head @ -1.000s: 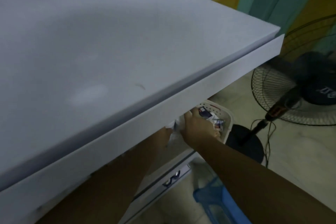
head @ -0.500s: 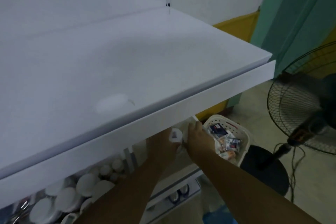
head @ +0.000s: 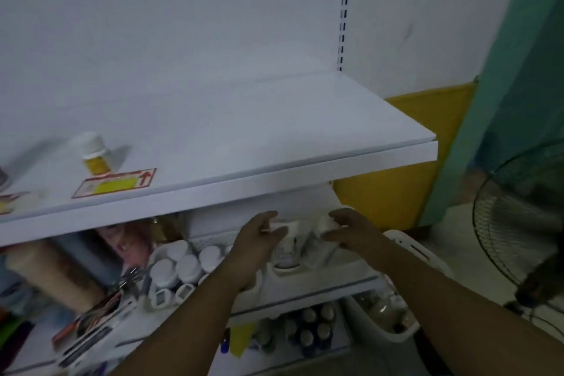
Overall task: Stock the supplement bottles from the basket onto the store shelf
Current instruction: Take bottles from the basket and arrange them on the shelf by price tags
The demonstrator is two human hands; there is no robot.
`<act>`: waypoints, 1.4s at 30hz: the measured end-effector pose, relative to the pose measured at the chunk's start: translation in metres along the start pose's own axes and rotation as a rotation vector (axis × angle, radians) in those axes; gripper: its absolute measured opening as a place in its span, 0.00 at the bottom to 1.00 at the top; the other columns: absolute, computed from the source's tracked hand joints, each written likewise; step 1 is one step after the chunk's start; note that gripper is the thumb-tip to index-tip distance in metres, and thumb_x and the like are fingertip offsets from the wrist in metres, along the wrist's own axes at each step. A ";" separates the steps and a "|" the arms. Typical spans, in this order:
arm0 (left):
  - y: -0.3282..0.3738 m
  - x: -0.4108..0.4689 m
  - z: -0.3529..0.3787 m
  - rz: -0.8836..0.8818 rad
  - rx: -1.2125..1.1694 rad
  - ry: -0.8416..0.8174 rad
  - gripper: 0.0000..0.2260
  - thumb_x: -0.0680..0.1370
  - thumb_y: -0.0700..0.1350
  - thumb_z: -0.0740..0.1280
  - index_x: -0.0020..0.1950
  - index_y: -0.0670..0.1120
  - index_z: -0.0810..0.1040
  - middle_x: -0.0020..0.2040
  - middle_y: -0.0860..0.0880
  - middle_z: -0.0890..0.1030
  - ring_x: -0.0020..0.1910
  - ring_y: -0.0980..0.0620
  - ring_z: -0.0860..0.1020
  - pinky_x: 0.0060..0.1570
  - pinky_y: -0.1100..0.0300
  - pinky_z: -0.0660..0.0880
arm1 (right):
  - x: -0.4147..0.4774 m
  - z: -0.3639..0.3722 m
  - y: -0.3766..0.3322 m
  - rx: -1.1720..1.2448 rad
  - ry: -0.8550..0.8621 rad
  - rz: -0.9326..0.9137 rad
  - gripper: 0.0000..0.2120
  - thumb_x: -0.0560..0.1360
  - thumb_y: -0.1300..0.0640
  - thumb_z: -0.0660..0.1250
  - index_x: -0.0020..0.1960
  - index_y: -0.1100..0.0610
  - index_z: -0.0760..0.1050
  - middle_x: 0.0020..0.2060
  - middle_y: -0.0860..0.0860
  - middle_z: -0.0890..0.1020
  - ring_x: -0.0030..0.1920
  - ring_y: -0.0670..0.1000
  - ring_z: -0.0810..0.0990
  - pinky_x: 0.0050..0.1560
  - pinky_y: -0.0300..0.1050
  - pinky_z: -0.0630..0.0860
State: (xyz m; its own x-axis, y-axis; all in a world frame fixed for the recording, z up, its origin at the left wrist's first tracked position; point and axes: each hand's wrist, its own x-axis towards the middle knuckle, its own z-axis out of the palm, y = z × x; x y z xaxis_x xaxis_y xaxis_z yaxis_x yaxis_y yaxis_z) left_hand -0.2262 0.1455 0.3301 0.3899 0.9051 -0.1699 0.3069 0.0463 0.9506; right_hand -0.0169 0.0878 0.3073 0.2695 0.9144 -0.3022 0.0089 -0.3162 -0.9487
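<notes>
My left hand (head: 259, 236) grips a white supplement bottle (head: 287, 246) just under the front lip of the upper white shelf (head: 274, 143). My right hand (head: 348, 230) holds another white bottle (head: 323, 227) beside it. Both bottles hang over the right end of the middle shelf (head: 320, 281), where several white-capped bottles (head: 183, 262) stand in a group. The white basket (head: 406, 253) sits on the floor at the right, behind my right forearm. A lone yellow-labelled bottle (head: 94, 152) stands on the upper shelf at the left.
A red and yellow label (head: 114, 183) lies flat on the upper shelf. The lowest shelf holds dark bottles (head: 308, 330). Boxes and a large tube (head: 52, 272) crowd the middle shelf's left side. A standing fan (head: 518, 223) is at the right.
Both hands have risen out of the basket with a bottle each and moved left to the middle shelf. My view has lifted, and the shelves' contents now show.
</notes>
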 end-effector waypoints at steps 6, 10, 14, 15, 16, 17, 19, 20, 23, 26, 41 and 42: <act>0.021 -0.085 -0.040 0.064 -0.249 0.207 0.10 0.75 0.50 0.68 0.56 0.57 0.79 0.62 0.49 0.79 0.58 0.52 0.79 0.62 0.49 0.74 | -0.058 0.072 -0.043 0.467 -0.280 -0.063 0.13 0.69 0.63 0.68 0.53 0.56 0.77 0.47 0.57 0.81 0.47 0.57 0.80 0.46 0.52 0.77; 0.037 -0.144 -0.075 0.164 -0.356 0.283 0.08 0.74 0.51 0.67 0.51 0.58 0.82 0.53 0.50 0.85 0.52 0.51 0.82 0.47 0.57 0.80 | -0.101 0.120 -0.067 0.645 -0.490 -0.039 0.12 0.70 0.55 0.62 0.51 0.59 0.77 0.37 0.56 0.84 0.37 0.55 0.84 0.33 0.49 0.80; 0.047 -0.189 -0.111 0.220 -0.391 0.339 0.16 0.69 0.56 0.68 0.55 0.54 0.81 0.53 0.47 0.84 0.54 0.47 0.82 0.55 0.49 0.78 | -0.131 0.165 -0.090 0.642 -0.569 -0.113 0.18 0.67 0.51 0.64 0.54 0.57 0.77 0.38 0.56 0.85 0.37 0.54 0.84 0.33 0.48 0.80; 0.048 -0.196 -0.120 0.228 -0.405 0.352 0.17 0.69 0.56 0.68 0.56 0.54 0.81 0.55 0.47 0.84 0.55 0.47 0.81 0.58 0.47 0.77 | -0.137 0.176 -0.095 0.617 -0.578 -0.145 0.18 0.66 0.50 0.65 0.52 0.57 0.77 0.40 0.57 0.85 0.38 0.55 0.84 0.35 0.49 0.80; 0.049 -0.203 -0.130 0.232 -0.422 0.370 0.18 0.68 0.56 0.68 0.57 0.55 0.79 0.56 0.48 0.83 0.57 0.47 0.81 0.60 0.45 0.75 | -0.143 0.187 -0.100 0.586 -0.582 -0.178 0.19 0.66 0.49 0.66 0.53 0.57 0.77 0.42 0.58 0.84 0.41 0.57 0.84 0.39 0.52 0.80; 0.050 -0.209 -0.139 0.236 -0.436 0.384 0.19 0.68 0.56 0.69 0.58 0.56 0.78 0.58 0.48 0.82 0.58 0.47 0.80 0.62 0.43 0.73 | -0.148 0.199 -0.106 0.552 -0.582 -0.208 0.22 0.65 0.48 0.68 0.56 0.58 0.76 0.45 0.61 0.83 0.44 0.60 0.83 0.43 0.55 0.80; 0.049 -0.219 -0.162 0.258 -0.466 0.385 0.21 0.68 0.56 0.69 0.61 0.55 0.77 0.59 0.48 0.82 0.60 0.47 0.79 0.63 0.42 0.72 | -0.157 0.224 -0.115 0.498 -0.571 -0.256 0.31 0.64 0.47 0.71 0.61 0.62 0.71 0.50 0.65 0.81 0.49 0.65 0.81 0.49 0.62 0.78; 0.048 -0.224 -0.174 0.271 -0.491 0.379 0.21 0.68 0.55 0.68 0.61 0.55 0.77 0.58 0.49 0.83 0.59 0.47 0.80 0.63 0.42 0.73 | -0.162 0.238 -0.118 0.485 -0.573 -0.272 0.33 0.64 0.46 0.72 0.62 0.63 0.69 0.52 0.66 0.80 0.51 0.67 0.80 0.50 0.64 0.77; 0.040 -0.243 -0.220 0.287 -0.579 0.366 0.21 0.70 0.53 0.67 0.63 0.53 0.76 0.58 0.48 0.83 0.56 0.47 0.81 0.56 0.45 0.78 | -0.174 0.283 -0.128 0.478 -0.574 -0.289 0.32 0.66 0.44 0.69 0.62 0.63 0.71 0.53 0.65 0.81 0.51 0.67 0.81 0.47 0.61 0.79; 0.029 -0.263 -0.268 0.322 -0.590 0.350 0.22 0.70 0.53 0.67 0.64 0.53 0.75 0.57 0.49 0.83 0.54 0.50 0.82 0.44 0.56 0.81 | -0.188 0.331 -0.135 0.508 -0.608 -0.236 0.29 0.65 0.41 0.65 0.58 0.60 0.77 0.52 0.64 0.83 0.51 0.64 0.82 0.44 0.57 0.81; 0.011 -0.280 -0.418 0.397 -0.549 0.355 0.19 0.64 0.53 0.71 0.54 0.53 0.77 0.50 0.46 0.85 0.48 0.44 0.84 0.43 0.50 0.82 | -0.196 0.485 -0.176 0.381 -0.452 -0.380 0.31 0.62 0.40 0.67 0.60 0.55 0.74 0.54 0.59 0.82 0.54 0.61 0.81 0.55 0.65 0.76; 0.013 -0.277 -0.427 0.409 -0.533 0.360 0.19 0.64 0.53 0.71 0.54 0.53 0.77 0.50 0.46 0.85 0.48 0.44 0.84 0.43 0.49 0.82 | -0.191 0.491 -0.181 0.352 -0.452 -0.415 0.27 0.64 0.40 0.67 0.59 0.54 0.75 0.53 0.58 0.83 0.53 0.61 0.82 0.54 0.64 0.77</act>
State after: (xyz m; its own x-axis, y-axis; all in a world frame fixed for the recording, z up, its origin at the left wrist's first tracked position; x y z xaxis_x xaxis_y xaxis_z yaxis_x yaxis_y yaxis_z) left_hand -0.7006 0.0754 0.5008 0.0469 0.9717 0.2316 -0.2974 -0.2077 0.9319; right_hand -0.5431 0.0949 0.4913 -0.1158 0.9813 0.1538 -0.3084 0.1117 -0.9447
